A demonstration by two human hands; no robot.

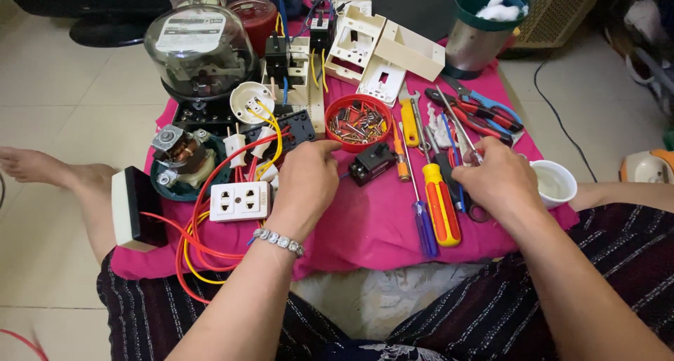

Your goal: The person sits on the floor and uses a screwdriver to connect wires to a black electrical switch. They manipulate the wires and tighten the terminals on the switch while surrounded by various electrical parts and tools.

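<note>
My left hand lies curled on the pink cloth, its fingertips close to a small black switch block and a red bowl of screws. What it grips, if anything, is hidden under the fingers. A white double socket with red and yellow wires sits just left of it. My right hand is closed around a thin metal-shafted tool that points up and away. A red-and-yellow screwdriver and a blue one lie between my hands.
A glass-domed meter, a small motor, white plastic housings, pliers, a steel can with a green rim and a white cup crowd the cloth. A black-and-white box stands at its left edge.
</note>
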